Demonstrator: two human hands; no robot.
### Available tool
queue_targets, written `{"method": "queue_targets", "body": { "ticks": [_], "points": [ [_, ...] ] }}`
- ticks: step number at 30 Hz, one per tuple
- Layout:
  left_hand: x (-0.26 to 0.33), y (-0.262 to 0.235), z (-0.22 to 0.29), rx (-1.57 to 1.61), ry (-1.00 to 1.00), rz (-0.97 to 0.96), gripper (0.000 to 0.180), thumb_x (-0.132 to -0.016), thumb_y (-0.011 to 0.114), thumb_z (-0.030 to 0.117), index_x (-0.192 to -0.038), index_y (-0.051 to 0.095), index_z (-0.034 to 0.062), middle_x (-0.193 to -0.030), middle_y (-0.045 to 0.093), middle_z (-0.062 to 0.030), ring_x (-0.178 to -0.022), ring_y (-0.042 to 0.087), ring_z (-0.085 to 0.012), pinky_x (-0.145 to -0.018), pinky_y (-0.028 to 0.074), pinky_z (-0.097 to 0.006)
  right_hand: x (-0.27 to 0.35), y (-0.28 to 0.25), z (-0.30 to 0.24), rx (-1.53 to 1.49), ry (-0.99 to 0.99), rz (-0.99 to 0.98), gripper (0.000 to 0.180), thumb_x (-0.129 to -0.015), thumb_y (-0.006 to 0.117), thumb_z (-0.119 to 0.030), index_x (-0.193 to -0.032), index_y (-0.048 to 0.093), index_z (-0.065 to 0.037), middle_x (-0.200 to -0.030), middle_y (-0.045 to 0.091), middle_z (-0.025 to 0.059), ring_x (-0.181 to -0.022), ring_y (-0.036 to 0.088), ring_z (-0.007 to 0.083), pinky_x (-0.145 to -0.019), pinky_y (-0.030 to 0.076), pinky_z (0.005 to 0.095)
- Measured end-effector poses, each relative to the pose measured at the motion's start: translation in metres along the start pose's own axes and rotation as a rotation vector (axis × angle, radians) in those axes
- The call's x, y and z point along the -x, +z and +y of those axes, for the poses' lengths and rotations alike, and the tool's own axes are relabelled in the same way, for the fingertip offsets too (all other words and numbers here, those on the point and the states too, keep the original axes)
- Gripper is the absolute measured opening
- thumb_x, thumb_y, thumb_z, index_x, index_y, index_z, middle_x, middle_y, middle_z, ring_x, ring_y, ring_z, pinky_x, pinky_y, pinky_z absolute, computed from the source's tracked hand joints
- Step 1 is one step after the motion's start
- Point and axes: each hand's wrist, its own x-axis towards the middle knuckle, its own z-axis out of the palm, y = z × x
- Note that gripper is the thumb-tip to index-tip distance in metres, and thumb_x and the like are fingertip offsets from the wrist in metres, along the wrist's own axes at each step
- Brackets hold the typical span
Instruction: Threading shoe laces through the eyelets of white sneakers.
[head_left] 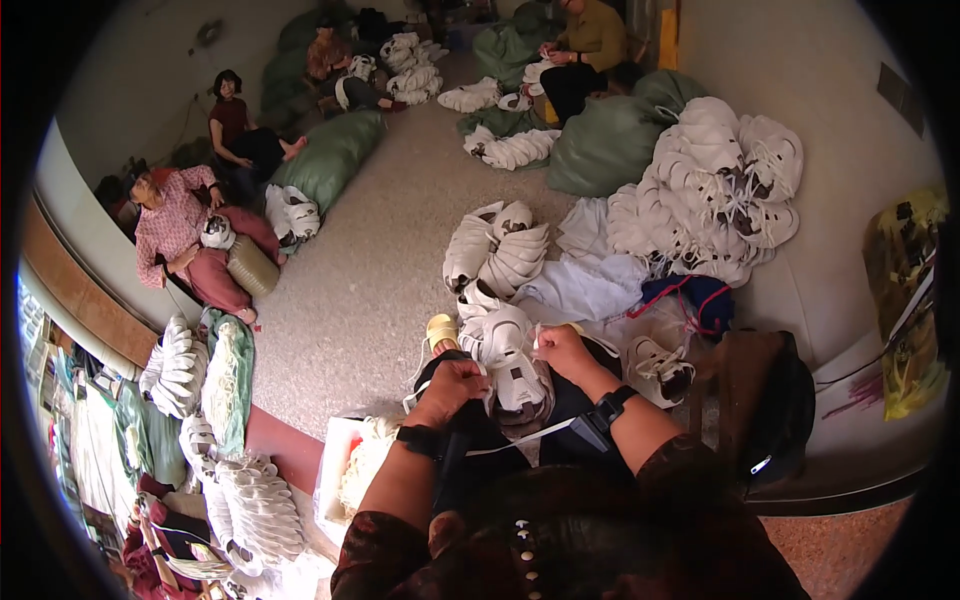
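A white sneaker (pixel 520 388) rests between my knees, its dark inside facing me. On its left side my left hand (pixel 458 388) is closed, fingertips pinched on what looks like the white shoelace. Over the sneaker's right side my right hand (pixel 565 352) is closed too, with a bit of white lace showing at its fingertips. More white shoes (pixel 497 335) sit directly beyond the sneaker. A thin white strip (pixel 520 440) crosses my lap below it. Both wrists wear black bands.
A large heap of white shoes (pixel 700 190) lies to the right, beside green sacks (pixel 605 150). A single shoe (pixel 660 368) is by my right knee. At my left stands a white box of laces (pixel 340 460). Several people sit along the walls. Stacked shoes (pixel 255 510) fill the lower left.
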Motion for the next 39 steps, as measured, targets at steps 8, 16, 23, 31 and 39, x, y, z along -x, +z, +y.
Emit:
{"method": "queue_targets", "body": {
  "ticks": [8, 16, 23, 31, 39],
  "points": [
    [-0.018, 0.011, -0.002, -0.182, 0.143, 0.175, 0.016, -0.078, 0.064, 0.009, -0.066, 0.059, -0.0001, -0.057, 0.056, -0.0009, -0.052, 0.048, -0.0064, -0.05, 0.038, -0.023, -0.015, 0.009, 0.019, 0.175, -0.023, 0.29, 0.02, -0.066, 0.068, -0.002, -0.059, 0.049, 0.001, -0.051, 0.044, 0.0078, -0.05, 0.041, 0.0117, -0.048, 0.036, 0.0293],
    [-0.014, 0.011, -0.012, -0.247, 0.172, 0.162, 0.014, -0.081, 0.063, 0.01, -0.071, 0.061, 0.0012, -0.062, 0.057, -0.0001, -0.057, 0.051, -0.0069, -0.054, 0.042, -0.022, -0.014, 0.016, 0.032, 0.257, 0.096, 0.293, 0.017, -0.064, 0.067, -0.008, -0.061, 0.052, -0.001, -0.062, 0.054, 0.019, -0.059, 0.054, 0.0349, -0.053, 0.041, 0.0404],
    [-0.008, 0.01, -0.016, -0.315, 0.234, 0.175, 0.018, -0.08, 0.063, 0.017, -0.074, 0.062, -0.0006, -0.063, 0.062, -0.0065, -0.058, 0.057, -0.0125, -0.056, 0.044, -0.028, -0.018, 0.014, 0.031, 0.196, 0.274, 0.082, 0.006, -0.066, 0.06, -0.005, -0.063, 0.056, -0.002, -0.069, 0.058, 0.0203, -0.07, 0.058, 0.0383, -0.061, 0.046, 0.0439],
    [-0.008, 0.014, -0.014, -0.385, 0.293, 0.2, 0.021, -0.081, 0.062, 0.021, -0.074, 0.061, 0.001, -0.061, 0.059, -0.0065, -0.057, 0.055, -0.0146, -0.057, 0.043, -0.029, -0.014, 0.025, 0.021, 0.63, 0.006, 0.27, 0.012, -0.063, 0.065, -0.011, -0.059, 0.056, -0.005, -0.064, 0.057, 0.0191, -0.064, 0.057, 0.0375, -0.057, 0.045, 0.0435],
    [-0.003, 0.054, 0.0, -0.143, 0.282, 0.113, 0.019, -0.084, 0.058, 0.02, -0.077, 0.059, 0.0024, -0.062, 0.057, -0.0028, -0.054, 0.053, -0.0109, -0.052, 0.043, -0.027, 0.004, 0.029, -0.005, 0.734, -0.002, 0.25, 0.006, -0.065, 0.061, -0.01, -0.067, 0.061, -0.005, -0.068, 0.06, 0.0167, -0.069, 0.059, 0.0373, -0.063, 0.048, 0.0437]
  ]
}}
